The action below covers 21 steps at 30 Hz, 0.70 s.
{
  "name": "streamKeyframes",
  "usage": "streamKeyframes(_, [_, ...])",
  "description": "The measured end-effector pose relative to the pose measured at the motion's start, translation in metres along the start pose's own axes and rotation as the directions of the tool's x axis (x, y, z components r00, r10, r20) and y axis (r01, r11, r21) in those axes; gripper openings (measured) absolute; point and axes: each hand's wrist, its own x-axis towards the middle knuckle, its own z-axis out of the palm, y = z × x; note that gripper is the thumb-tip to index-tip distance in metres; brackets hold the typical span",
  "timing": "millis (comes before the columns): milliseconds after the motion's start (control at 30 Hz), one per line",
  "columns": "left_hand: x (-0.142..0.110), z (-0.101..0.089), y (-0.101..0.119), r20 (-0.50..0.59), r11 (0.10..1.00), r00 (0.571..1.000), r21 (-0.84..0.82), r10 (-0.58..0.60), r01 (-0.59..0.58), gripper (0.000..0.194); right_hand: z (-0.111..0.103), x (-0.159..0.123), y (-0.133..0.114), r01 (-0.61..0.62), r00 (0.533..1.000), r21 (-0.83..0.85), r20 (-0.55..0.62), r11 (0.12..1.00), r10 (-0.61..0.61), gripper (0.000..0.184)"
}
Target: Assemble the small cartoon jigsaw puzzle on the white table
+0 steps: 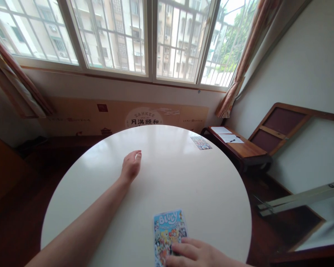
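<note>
My left hand [131, 164] rests on the white round table [208, 196], left of its middle. Its fingers are curled in, with thumb and forefinger close together. The palm is hidden, so I cannot make out whether anything is inside. Near the front edge lies a colourful sheet or booklet [169, 230] with "Bluey" lettering and many cartoon characters. Across its lower right part my right hand [193, 253] lies with fingers spread and stretched out. The thumb of that hand does not show.
A small patterned sheet [201, 142] lies at the table's far right. Beyond it stands a low wooden stand [247, 149] bearing papers [230, 138] and a pen [235, 140]. A printed cardboard panel [114, 115] stands below the barred windows. Curtains [233, 92] hang at both sides.
</note>
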Motion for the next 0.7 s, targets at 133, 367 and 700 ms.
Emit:
streamKeyframes(133, [0.001,0.000,-0.001,0.002,1.000,1.000,0.009,0.020,-0.020,0.055,-0.016,0.003,0.003,-0.025,0.999,0.065,-0.034,0.998,0.027,0.011])
streamKeyframes(367, [0.003,0.003,-0.004,0.010,0.998,0.999,0.047,0.039,-0.039,0.055,-0.057,-0.030,0.074,-0.316,0.944,0.053,-0.088,0.947,0.319,0.020])
streamKeyframes(700, [0.003,0.007,-0.008,0.048,0.989,0.999,0.143,0.023,-0.029,0.052,-0.061,-0.165,0.234,-0.840,0.542,-0.103,-0.152,0.532,0.826,0.028])
